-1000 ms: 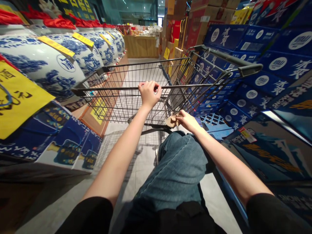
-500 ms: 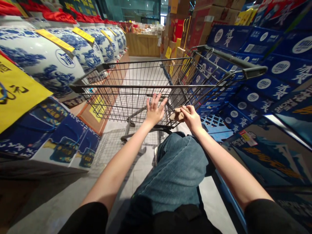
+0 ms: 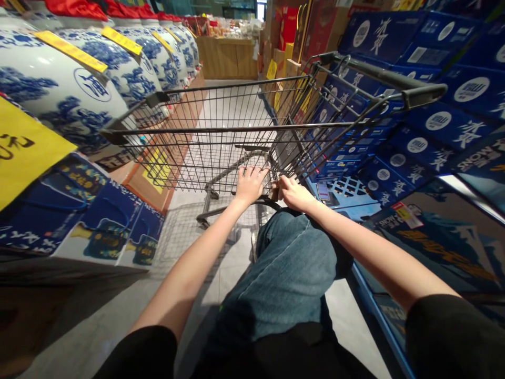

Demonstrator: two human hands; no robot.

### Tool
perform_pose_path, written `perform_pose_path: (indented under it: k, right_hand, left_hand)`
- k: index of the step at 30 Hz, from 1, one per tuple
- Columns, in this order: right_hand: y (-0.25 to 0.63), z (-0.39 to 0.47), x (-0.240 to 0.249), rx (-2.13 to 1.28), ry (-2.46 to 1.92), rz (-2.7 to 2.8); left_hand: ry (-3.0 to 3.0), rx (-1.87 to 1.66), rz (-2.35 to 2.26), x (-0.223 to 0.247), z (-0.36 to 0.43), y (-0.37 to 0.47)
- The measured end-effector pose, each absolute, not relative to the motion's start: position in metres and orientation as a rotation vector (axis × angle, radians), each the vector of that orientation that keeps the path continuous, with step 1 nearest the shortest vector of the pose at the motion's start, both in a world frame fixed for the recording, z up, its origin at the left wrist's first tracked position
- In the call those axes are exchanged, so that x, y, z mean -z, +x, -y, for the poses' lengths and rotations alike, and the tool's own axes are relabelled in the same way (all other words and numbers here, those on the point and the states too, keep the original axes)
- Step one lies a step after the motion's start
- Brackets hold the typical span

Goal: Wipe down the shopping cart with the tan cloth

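A wire shopping cart (image 3: 221,129) stands sideways in front of me, its handle to the right. My left hand (image 3: 250,185) lies against the lower wires of its near side, fingers spread and outstretched; it holds nothing that I can see. Just to the right, my right hand (image 3: 294,193) is closed on a crumpled tan cloth (image 3: 274,190) at the bottom of the basket's wires. Most of the cloth is hidden behind the fingers.
Blue-and-white jars (image 3: 59,87) with red cloth tops line the left, above blue gift boxes (image 3: 94,221). Stacked blue cartons (image 3: 434,118) rise on the right. A phone-like object (image 3: 323,191) lies on a blue plastic pallet (image 3: 351,187). A wooden counter (image 3: 226,58) stands behind.
My right hand has moved left and a little down with the cloth, which is now mostly hidden. My left hand has lowered slightly onto the wires. The view has tilted down a little.
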State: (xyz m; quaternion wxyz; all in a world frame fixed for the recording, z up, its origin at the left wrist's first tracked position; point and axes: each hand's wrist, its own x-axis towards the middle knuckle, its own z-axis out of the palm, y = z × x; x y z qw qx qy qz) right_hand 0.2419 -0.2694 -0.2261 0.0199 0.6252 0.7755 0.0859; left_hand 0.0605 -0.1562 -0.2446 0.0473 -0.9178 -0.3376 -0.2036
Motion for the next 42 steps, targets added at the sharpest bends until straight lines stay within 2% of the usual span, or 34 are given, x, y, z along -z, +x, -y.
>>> perform_pose_path:
  k: [5, 10, 16, 20, 25, 31, 39, 42]
  right_hand:
    - [0.246, 0.270, 0.225, -0.324, 2.002, -2.418]
    - [0.241, 0.262, 0.238, -0.232, 1.720, -2.444]
    - [0.231, 0.246, 0.241, -0.344, 1.605, -2.507]
    - [0.237, 0.245, 0.230, -0.345, 1.645, -2.465]
    - [0.261, 0.264, 0.218, -0.513, 1.906, -2.400]
    - [0.265, 0.273, 0.224, -0.292, 1.778, -2.416]
    - [0.279, 0.280, 0.215, -0.718, 2.651, -2.265]
    - [0.270, 0.279, 0.220, -0.591, 2.530, -2.354]
  left_hand:
    - [-2.828, 0.633, 1.094, 0.263, 0.168, 0.063]
    - [-2.816, 0.670, 1.170, 0.265, 0.175, 0.070]
    - [-2.783, 0.702, 1.193, 0.264, 0.179, 0.071]
    - [-2.777, 0.699, 1.208, 0.262, 0.179, 0.069]
    - [-2.797, 0.703, 1.203, 0.259, 0.180, 0.070]
    - [-2.782, 0.757, 1.253, 0.259, 0.183, 0.074]
    - [-2.737, 0.839, 1.287, 0.262, 0.187, 0.077]
    - [-2.693, 0.885, 1.335, 0.261, 0.189, 0.082]
